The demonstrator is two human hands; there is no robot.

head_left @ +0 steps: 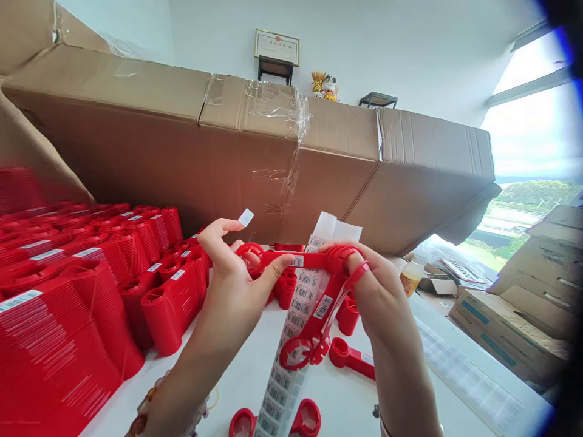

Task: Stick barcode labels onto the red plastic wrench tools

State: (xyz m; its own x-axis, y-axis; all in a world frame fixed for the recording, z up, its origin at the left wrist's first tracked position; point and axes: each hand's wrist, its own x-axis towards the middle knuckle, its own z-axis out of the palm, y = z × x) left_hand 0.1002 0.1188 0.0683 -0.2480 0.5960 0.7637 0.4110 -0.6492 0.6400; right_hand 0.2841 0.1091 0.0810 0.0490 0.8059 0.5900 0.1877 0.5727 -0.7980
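Observation:
My left hand (230, 267) presses its thumb on a small barcode label on a red plastic part (312, 261) with a ring at each end. A loose white label (246, 217) clings to the raised left index fingertip. My right hand (382, 291) grips the other end of that part, its fingers curled around the rings. From the right hand also hangs another red ringed part (314, 321), tilted down and bearing a barcode label; how many pieces hang there I cannot tell. Behind them runs a long strip of barcode labels (291, 331).
Dense stacks of labelled red parts (159, 309) fill the left side. More red pieces (350, 358) lie on the white table (237, 364). A large cardboard box (182, 158) stands across the back. To the right are a bottle (411, 276), a label sheet (473, 379) and cartons (505, 328).

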